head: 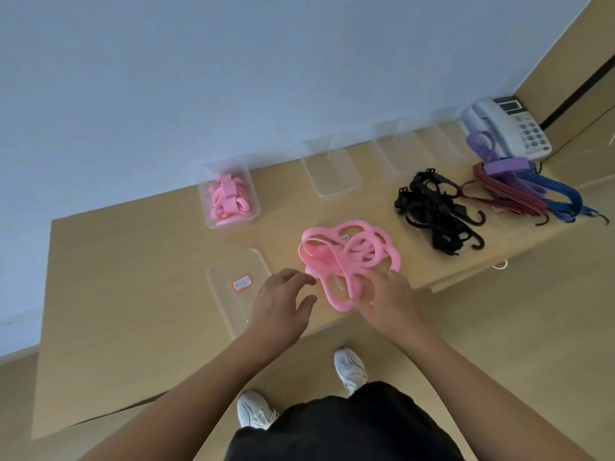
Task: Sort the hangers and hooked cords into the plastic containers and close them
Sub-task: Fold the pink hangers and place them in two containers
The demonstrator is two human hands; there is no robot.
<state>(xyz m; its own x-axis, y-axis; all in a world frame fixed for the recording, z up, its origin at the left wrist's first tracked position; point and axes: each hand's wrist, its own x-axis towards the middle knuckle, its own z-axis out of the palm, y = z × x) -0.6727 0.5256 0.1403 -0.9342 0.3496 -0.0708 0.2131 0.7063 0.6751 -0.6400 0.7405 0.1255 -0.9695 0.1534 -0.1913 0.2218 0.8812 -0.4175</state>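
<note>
A tangle of pink hangers [349,251] lies mid-table. My right hand [386,297] grips its near loops at the front edge. My left hand [283,301] hovers just left of the pile, fingers loosely curled and holding nothing. A clear container [206,191] at the back left holds more pink hangers [228,201]. A clear lid with a red label [238,287] lies flat under my left hand. Black hangers [432,214] sit to the right. Purple hangers [499,164] lie over red [506,197] and blue hooked cords [559,194] at the far right.
Three clear containers stand along the wall: one [332,168] at centre, another [402,148] and a third [449,134] further right. A white desk phone [512,128] sits in the far right corner. The table's front edge [332,327] runs just below my hands.
</note>
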